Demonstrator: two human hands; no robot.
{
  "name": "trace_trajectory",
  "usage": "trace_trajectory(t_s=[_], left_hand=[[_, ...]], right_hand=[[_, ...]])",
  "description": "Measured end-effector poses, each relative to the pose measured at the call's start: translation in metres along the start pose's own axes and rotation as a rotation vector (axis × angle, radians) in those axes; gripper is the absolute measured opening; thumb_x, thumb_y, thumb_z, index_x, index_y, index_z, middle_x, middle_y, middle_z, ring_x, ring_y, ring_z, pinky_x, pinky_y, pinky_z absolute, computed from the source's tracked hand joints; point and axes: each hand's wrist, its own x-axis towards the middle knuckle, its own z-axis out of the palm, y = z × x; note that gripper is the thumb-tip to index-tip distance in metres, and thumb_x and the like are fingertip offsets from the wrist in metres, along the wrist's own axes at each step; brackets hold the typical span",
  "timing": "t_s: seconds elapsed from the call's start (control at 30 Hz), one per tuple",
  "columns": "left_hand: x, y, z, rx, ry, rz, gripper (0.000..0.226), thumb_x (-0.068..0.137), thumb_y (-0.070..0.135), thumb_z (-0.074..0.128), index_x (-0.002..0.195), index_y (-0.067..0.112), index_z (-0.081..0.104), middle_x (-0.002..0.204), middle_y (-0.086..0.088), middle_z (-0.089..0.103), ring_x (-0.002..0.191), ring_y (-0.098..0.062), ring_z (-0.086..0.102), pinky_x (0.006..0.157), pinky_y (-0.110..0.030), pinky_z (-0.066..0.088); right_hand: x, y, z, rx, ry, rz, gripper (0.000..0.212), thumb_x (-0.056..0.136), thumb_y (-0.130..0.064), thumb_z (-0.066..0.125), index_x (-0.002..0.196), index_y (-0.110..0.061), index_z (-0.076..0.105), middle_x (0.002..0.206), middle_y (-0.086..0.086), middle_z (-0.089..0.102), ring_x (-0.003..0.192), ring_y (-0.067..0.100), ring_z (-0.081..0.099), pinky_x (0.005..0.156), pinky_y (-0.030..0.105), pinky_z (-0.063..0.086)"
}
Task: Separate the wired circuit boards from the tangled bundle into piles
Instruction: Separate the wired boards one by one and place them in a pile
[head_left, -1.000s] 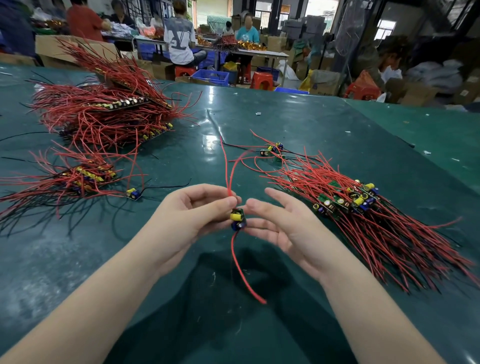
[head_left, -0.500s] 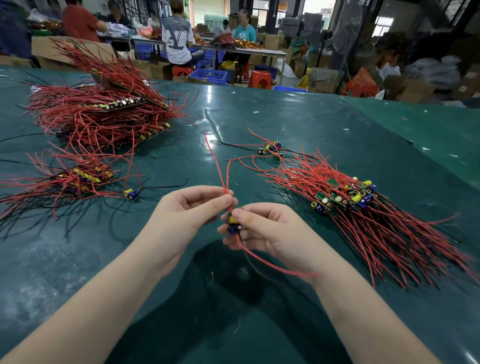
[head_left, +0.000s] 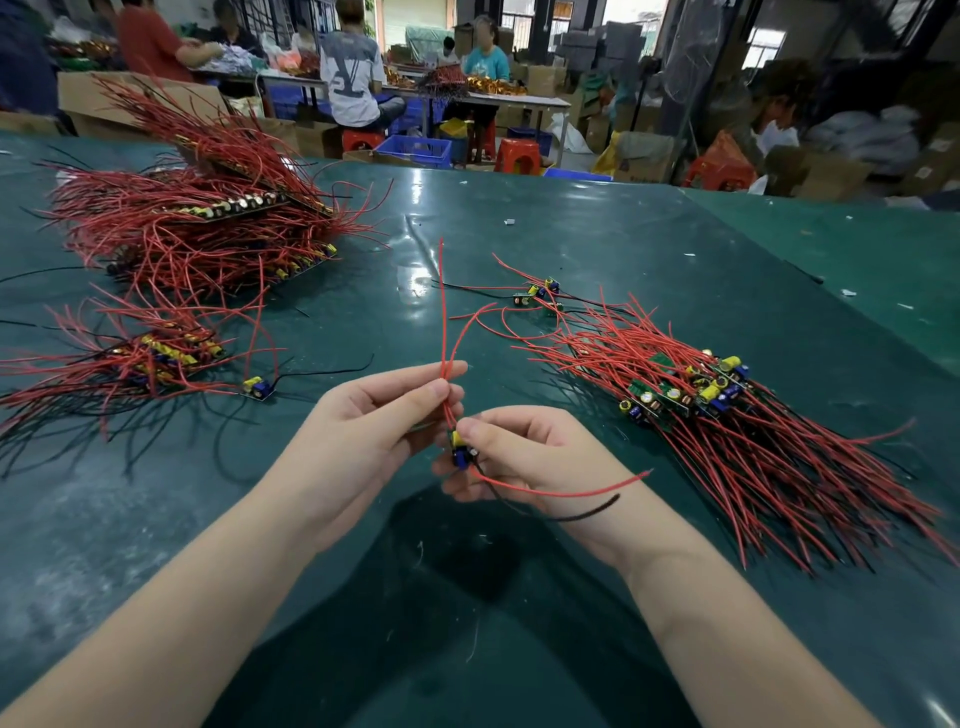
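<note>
**Op:** Circuit board (head_left: 460, 448) is held just above the tabletop (head_left: 597, 244), dead centre between both hands. Right hand (head_left: 524, 457) pinches the board itself, thumb curled over its top edge; left hand (head_left: 374, 421) pinches its upper red leads (head_left: 448, 332) just above it.

**Log:** Long axis?

**Op:** Near vertical through the two grips: red leads stand up and away from me, while one red and one black lead (head_left: 571, 514) trail off the bottom, across the right wrist.

**Log:** Where do I judge it goes next?

**Op:** Loose heap on the right (head_left: 727, 415) reads as the source bundle; the ordered pile at near left (head_left: 156, 358) (with one stray board (head_left: 258, 387) at its edge) lies leftward, closer to the left hand. I'd guess a leftward carry, leads pointing the way that pile's do. Big stack at far left (head_left: 208, 228) is well apart.
</note>
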Motion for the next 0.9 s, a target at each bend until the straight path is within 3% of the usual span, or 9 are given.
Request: trace_trajectory(t_s=[0.17,0.37,0.6,0.77,0.9], left_hand=[[0.000,0.003,-0.002,0.004,0.033,-0.010,0.017,0.073,0.019,0.065,0.079,0.012,0.079,0.084,-0.009,0.074,0.078,-0.014,0.070,0.068,-0.020,0.055],[0.000,0.008,-0.007,-0.020,0.091,0.018,0.022,0.067,0.010,0.068,0.088,0.008,0.074,0.090,-0.011,0.075,0.083,-0.016,0.073,0.068,-0.018,0.055],[0.000,0.011,-0.007,-0.017,0.108,-0.005,0.014,0.064,0.024,0.071,0.072,0.018,0.079,0.083,-0.006,0.076,0.076,-0.011,0.073,0.061,-0.016,0.054],[0.001,0.010,-0.010,-0.053,0.143,0.025,0.024,0.067,0.013,0.069,0.091,0.011,0.074,0.092,-0.008,0.076,0.082,-0.014,0.073,0.064,-0.016,0.055],[0.002,0.009,-0.009,-0.067,0.163,0.033,0.020,0.071,0.015,0.067,0.090,0.010,0.073,0.088,-0.008,0.076,0.077,-0.013,0.073,0.062,-0.017,0.055]], right_hand=[[-0.001,-0.001,0.001,0.002,-0.010,0.001,0.020,0.096,-0.010,0.053,0.085,-0.010,0.070,0.077,0.014,0.070,0.065,0.020,0.066,0.071,0.030,0.057],[-0.002,-0.002,0.004,-0.009,0.006,0.022,0.018,0.095,-0.012,0.054,0.085,-0.004,0.068,0.074,0.014,0.068,0.062,0.019,0.064,0.069,0.030,0.057],[-0.004,-0.005,0.006,-0.006,-0.017,0.027,0.018,0.095,-0.012,0.054,0.088,-0.002,0.067,0.076,0.016,0.066,0.062,0.019,0.062,0.070,0.028,0.056],[-0.005,-0.006,0.007,-0.031,-0.015,0.034,0.019,0.096,-0.012,0.053,0.087,-0.002,0.066,0.072,0.012,0.066,0.060,0.017,0.062,0.067,0.025,0.056],[-0.005,-0.006,0.006,-0.035,-0.023,0.047,0.020,0.096,-0.012,0.053,0.085,-0.004,0.067,0.071,0.011,0.067,0.059,0.017,0.063,0.066,0.026,0.056]])
